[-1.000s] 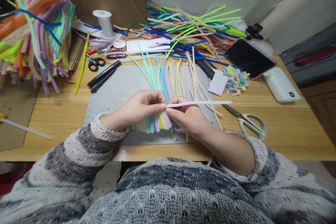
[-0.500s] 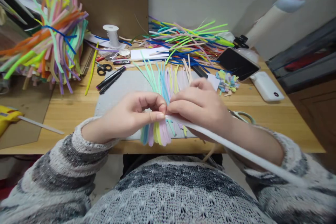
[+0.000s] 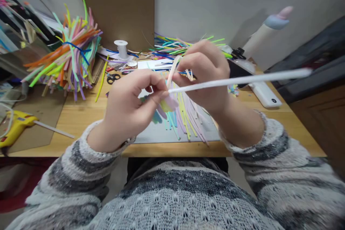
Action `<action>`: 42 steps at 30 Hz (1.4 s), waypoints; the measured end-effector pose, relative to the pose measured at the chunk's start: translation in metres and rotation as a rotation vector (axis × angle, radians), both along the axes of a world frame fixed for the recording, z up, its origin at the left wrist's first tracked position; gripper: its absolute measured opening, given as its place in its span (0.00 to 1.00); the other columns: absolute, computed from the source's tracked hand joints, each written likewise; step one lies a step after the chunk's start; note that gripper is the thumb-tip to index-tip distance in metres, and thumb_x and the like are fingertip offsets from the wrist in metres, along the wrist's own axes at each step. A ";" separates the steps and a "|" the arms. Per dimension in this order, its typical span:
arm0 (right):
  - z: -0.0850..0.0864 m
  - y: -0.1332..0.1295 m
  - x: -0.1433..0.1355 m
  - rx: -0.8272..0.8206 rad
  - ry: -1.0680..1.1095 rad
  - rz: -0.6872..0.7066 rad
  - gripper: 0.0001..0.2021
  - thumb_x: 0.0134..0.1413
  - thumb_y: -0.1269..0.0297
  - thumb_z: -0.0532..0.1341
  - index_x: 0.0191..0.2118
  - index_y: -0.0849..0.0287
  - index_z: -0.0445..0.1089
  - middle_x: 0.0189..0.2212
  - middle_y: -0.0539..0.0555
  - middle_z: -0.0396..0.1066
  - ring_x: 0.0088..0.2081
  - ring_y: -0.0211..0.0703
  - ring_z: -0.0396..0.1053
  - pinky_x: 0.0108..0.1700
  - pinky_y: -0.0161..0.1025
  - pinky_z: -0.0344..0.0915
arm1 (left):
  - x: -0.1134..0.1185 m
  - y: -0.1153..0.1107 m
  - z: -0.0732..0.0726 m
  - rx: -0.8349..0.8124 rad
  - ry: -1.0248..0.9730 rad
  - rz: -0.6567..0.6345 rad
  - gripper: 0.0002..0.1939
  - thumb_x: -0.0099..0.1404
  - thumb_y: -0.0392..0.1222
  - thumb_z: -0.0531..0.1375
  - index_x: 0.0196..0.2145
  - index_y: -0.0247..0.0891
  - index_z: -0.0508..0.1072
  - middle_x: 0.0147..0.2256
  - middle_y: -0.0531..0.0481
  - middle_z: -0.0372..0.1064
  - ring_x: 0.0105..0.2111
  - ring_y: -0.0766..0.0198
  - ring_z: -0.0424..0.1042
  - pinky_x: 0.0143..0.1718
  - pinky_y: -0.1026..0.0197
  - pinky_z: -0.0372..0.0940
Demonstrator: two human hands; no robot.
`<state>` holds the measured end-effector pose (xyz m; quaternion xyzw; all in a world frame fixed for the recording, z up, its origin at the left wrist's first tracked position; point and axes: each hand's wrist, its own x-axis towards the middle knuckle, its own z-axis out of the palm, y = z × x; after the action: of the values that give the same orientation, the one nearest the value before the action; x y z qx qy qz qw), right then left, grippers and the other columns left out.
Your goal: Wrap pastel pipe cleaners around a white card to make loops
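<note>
Raised over the table's middle, my left hand [image 3: 132, 109] pinches the end of a white pipe cleaner [image 3: 242, 79] between thumb and forefinger, together with a row of pastel pipe cleaner loops [image 3: 168, 104] that hang below the fingertips. The white stem runs out to the right, passing in front of my right hand [image 3: 207, 73]. That hand, fingers closed, holds a cream pipe cleaner [image 3: 174, 67], bent into a loop by my left fingertips. Cut pastel pipe cleaners [image 3: 185, 120] lie beneath both hands on a grey mat [image 3: 151, 136].
A tied bundle of colourful pipe cleaners [image 3: 78, 57] stands at the left, with a yellow glue gun [image 3: 18, 125] in front. Black-handled scissors [image 3: 113, 78] and a white spool [image 3: 122, 49] lie beyond my left hand. At the right is a white device [image 3: 265, 95].
Both hands have lifted from near the mat. The white stem has swung from slanting down towards me to pointing right. A cream pipe cleaner now shows in my right fingers.
</note>
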<state>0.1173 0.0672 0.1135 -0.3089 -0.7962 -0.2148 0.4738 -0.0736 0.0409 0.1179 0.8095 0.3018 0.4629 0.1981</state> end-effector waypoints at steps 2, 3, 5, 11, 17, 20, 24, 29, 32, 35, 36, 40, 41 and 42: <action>-0.014 -0.005 -0.001 -0.217 0.145 0.052 0.09 0.57 0.62 0.59 0.26 0.57 0.65 0.24 0.51 0.65 0.29 0.39 0.63 0.32 0.40 0.60 | 0.005 0.003 -0.006 0.097 0.063 0.051 0.05 0.59 0.31 0.59 0.30 0.39 0.69 0.28 0.51 0.69 0.30 0.63 0.67 0.33 0.57 0.62; -0.021 -0.008 -0.002 -0.322 0.187 0.110 0.09 0.57 0.63 0.58 0.26 0.57 0.65 0.24 0.50 0.65 0.29 0.39 0.63 0.32 0.39 0.61 | 0.007 0.005 -0.010 0.131 0.097 0.071 0.05 0.59 0.31 0.58 0.30 0.39 0.68 0.29 0.51 0.69 0.31 0.62 0.68 0.34 0.57 0.62; -0.035 -0.013 -0.002 -0.500 0.254 0.256 0.06 0.57 0.64 0.58 0.31 0.58 0.68 0.27 0.50 0.68 0.31 0.38 0.66 0.35 0.39 0.63 | 0.011 0.010 -0.019 0.172 0.164 0.098 0.05 0.60 0.31 0.57 0.29 0.39 0.67 0.28 0.51 0.69 0.31 0.61 0.67 0.34 0.57 0.62; -0.080 -0.020 -0.006 -0.910 0.747 0.412 0.06 0.53 0.62 0.63 0.36 0.55 0.74 0.33 0.51 0.74 0.37 0.41 0.70 0.42 0.42 0.67 | 0.019 0.023 -0.046 0.173 0.274 0.105 0.05 0.61 0.31 0.54 0.30 0.37 0.67 0.28 0.49 0.68 0.32 0.61 0.67 0.35 0.58 0.62; -0.091 -0.018 -0.011 -0.964 0.887 0.419 0.05 0.51 0.64 0.64 0.35 0.52 0.76 0.34 0.50 0.74 0.39 0.41 0.71 0.45 0.44 0.67 | 0.021 0.031 -0.047 -0.014 0.296 0.050 0.04 0.60 0.31 0.55 0.30 0.37 0.68 0.29 0.49 0.69 0.32 0.61 0.67 0.35 0.60 0.60; -0.087 -0.017 -0.012 -0.926 0.873 0.369 0.04 0.51 0.65 0.64 0.34 0.52 0.76 0.33 0.50 0.74 0.39 0.40 0.70 0.46 0.44 0.67 | 0.022 0.037 -0.038 -0.093 0.298 0.035 0.04 0.60 0.33 0.56 0.28 0.37 0.69 0.27 0.51 0.69 0.30 0.63 0.67 0.33 0.61 0.60; -0.087 -0.017 -0.014 -0.888 0.922 0.324 0.04 0.51 0.66 0.64 0.33 0.52 0.76 0.34 0.50 0.74 0.39 0.40 0.71 0.46 0.44 0.67 | 0.024 0.044 -0.033 -0.197 0.259 -0.005 0.04 0.59 0.32 0.58 0.27 0.37 0.68 0.26 0.53 0.68 0.28 0.65 0.65 0.32 0.63 0.60; -0.090 -0.018 -0.014 -0.920 0.935 0.335 0.04 0.52 0.67 0.63 0.32 0.52 0.76 0.33 0.50 0.75 0.38 0.40 0.71 0.45 0.44 0.67 | 0.025 0.050 -0.039 -0.394 0.016 -0.125 0.09 0.57 0.30 0.60 0.32 0.37 0.62 0.28 0.54 0.65 0.30 0.68 0.66 0.34 0.63 0.63; -0.092 -0.018 -0.012 -0.895 0.899 0.355 0.05 0.52 0.68 0.63 0.34 0.52 0.76 0.33 0.50 0.75 0.38 0.39 0.71 0.45 0.43 0.67 | 0.024 0.054 -0.042 -0.527 -0.080 -0.176 0.13 0.55 0.31 0.63 0.33 0.38 0.60 0.28 0.55 0.64 0.28 0.68 0.67 0.33 0.64 0.65; -0.095 -0.017 -0.010 -0.892 0.841 0.356 0.06 0.51 0.68 0.63 0.35 0.52 0.76 0.33 0.50 0.74 0.38 0.39 0.71 0.44 0.43 0.67 | 0.024 0.059 -0.044 -0.663 -0.127 -0.209 0.16 0.53 0.33 0.65 0.31 0.38 0.59 0.26 0.56 0.63 0.27 0.69 0.67 0.29 0.65 0.65; -0.096 -0.016 -0.010 -0.895 0.823 0.359 0.06 0.51 0.68 0.63 0.35 0.52 0.76 0.33 0.50 0.74 0.37 0.39 0.70 0.43 0.43 0.67 | 0.024 0.060 -0.044 -0.712 -0.135 -0.220 0.16 0.52 0.33 0.66 0.31 0.38 0.60 0.26 0.56 0.63 0.26 0.69 0.67 0.28 0.66 0.64; -0.099 -0.016 -0.010 -0.873 0.826 0.377 0.06 0.51 0.69 0.63 0.35 0.53 0.75 0.33 0.50 0.73 0.38 0.39 0.70 0.44 0.43 0.67 | 0.023 0.066 -0.046 -0.873 -0.134 -0.261 0.17 0.48 0.34 0.68 0.28 0.37 0.61 0.24 0.56 0.63 0.23 0.69 0.66 0.25 0.66 0.62; -0.100 -0.016 -0.010 -0.873 0.839 0.389 0.06 0.50 0.70 0.63 0.34 0.53 0.75 0.33 0.50 0.73 0.38 0.39 0.70 0.44 0.43 0.67 | 0.023 0.067 -0.046 -0.892 -0.126 -0.264 0.17 0.48 0.34 0.68 0.28 0.36 0.62 0.23 0.55 0.64 0.23 0.69 0.66 0.24 0.66 0.62; -0.100 -0.015 -0.010 -0.890 0.854 0.398 0.05 0.50 0.69 0.64 0.34 0.53 0.75 0.33 0.50 0.73 0.38 0.39 0.70 0.44 0.43 0.67 | 0.023 0.068 -0.047 -0.901 -0.117 -0.265 0.16 0.48 0.34 0.68 0.28 0.36 0.63 0.23 0.55 0.64 0.23 0.69 0.66 0.24 0.65 0.62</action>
<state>0.1076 0.0517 0.0135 -0.3805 -0.5927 0.3696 0.6061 -0.0504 0.1088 0.0714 0.6470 0.3550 0.3013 0.6038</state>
